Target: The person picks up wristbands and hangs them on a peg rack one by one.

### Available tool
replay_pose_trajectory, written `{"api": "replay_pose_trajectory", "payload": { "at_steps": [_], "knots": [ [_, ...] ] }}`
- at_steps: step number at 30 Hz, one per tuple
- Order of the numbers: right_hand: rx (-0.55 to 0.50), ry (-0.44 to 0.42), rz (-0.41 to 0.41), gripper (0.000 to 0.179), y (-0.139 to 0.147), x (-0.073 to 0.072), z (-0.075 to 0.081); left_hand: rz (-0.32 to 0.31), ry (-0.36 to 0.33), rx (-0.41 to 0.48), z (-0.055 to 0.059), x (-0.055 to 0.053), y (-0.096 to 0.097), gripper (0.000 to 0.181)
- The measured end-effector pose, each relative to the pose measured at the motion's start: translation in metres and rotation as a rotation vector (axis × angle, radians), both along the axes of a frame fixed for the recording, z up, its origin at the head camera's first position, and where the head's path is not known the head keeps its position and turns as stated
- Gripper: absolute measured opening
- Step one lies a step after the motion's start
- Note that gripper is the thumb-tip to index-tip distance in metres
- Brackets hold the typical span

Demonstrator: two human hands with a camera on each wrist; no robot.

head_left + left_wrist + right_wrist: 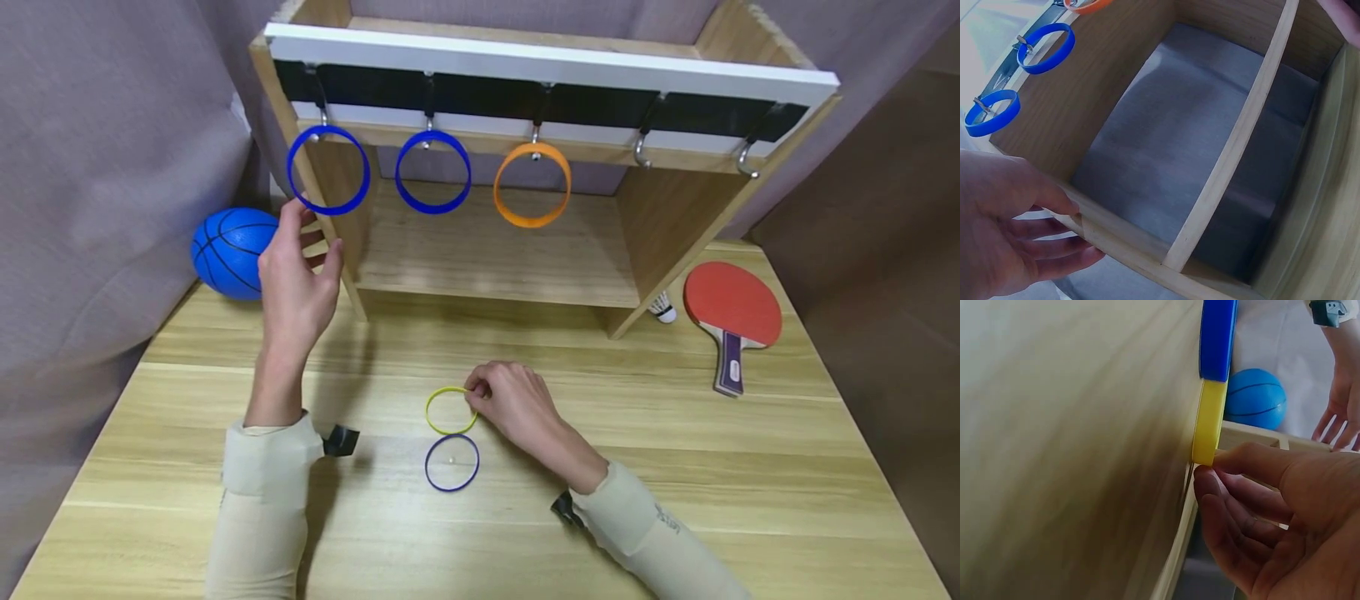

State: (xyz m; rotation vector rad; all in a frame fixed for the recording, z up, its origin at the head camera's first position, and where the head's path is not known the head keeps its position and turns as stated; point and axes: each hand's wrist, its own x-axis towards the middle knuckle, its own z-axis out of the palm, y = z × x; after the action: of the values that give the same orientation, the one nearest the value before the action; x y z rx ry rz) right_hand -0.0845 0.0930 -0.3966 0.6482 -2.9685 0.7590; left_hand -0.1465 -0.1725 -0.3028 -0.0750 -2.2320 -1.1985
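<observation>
My right hand (517,400) pinches the right edge of a yellow ring (428,414), a thin band like a rubber wristband, between thumb and index finger. In the right wrist view the yellow ring (1209,422) meets a blue band (1217,340) end to end. On the tabletop, a dark blue ring (427,467) lies nearer to me. At the left, my left hand (296,283) holds the side panel of a wooden shelf (495,250); in the left wrist view its thumb and fingers lie along the panel edge (1122,250). Two blue rings (365,179) (467,183) and an orange ring (567,187) hang from hooks above.
Two bare hooks (642,150) (746,158) are on the rail's right. A blue ball with black lines (232,254) sits left of the shelf. A shuttlecock (663,308) and a red table tennis bat (731,304) lie to the right. Grey cloth hangs behind.
</observation>
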Motion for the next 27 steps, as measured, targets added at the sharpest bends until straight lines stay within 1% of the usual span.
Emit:
{"api": "replay_pose_trajectory", "payload": {
  "at_steps": [4,8,11,14,17,19,23,27],
  "knots": [
    [0.006,0.027,-0.004,0.006,0.003,-0.002,0.000,0.001,0.002,0.000,0.001,0.000,0.000,0.047],
    [-0.005,0.052,0.011,0.007,0.006,-0.002,0.002,0.002,0.001,0.003,0.001,0.000,0.001,0.047],
    [-0.038,0.084,0.014,0.008,0.010,0.000,0.008,0.000,-0.004,0.005,0.001,0.000,0.001,0.046],
    [-0.070,0.151,0.016,0.006,0.019,0.002,0.021,0.000,-0.009,0.007,0.000,0.000,0.001,0.046],
    [-0.125,0.239,0.030,0.004,0.034,0.001,0.042,0.000,-0.009,0.006,0.000,0.000,0.001,0.046],
    [-0.165,0.325,0.039,0.006,0.046,-0.001,0.060,0.002,-0.007,0.003,0.000,0.000,0.001,0.046],
    [-0.268,0.501,0.035,0.010,0.068,-0.004,0.104,0.007,-0.008,-0.004,0.000,0.000,0.001,0.046],
    [-0.325,0.647,-0.011,0.014,0.080,-0.003,0.149,0.008,-0.005,-0.001,0.000,0.000,0.001,0.046]
  ]
}}
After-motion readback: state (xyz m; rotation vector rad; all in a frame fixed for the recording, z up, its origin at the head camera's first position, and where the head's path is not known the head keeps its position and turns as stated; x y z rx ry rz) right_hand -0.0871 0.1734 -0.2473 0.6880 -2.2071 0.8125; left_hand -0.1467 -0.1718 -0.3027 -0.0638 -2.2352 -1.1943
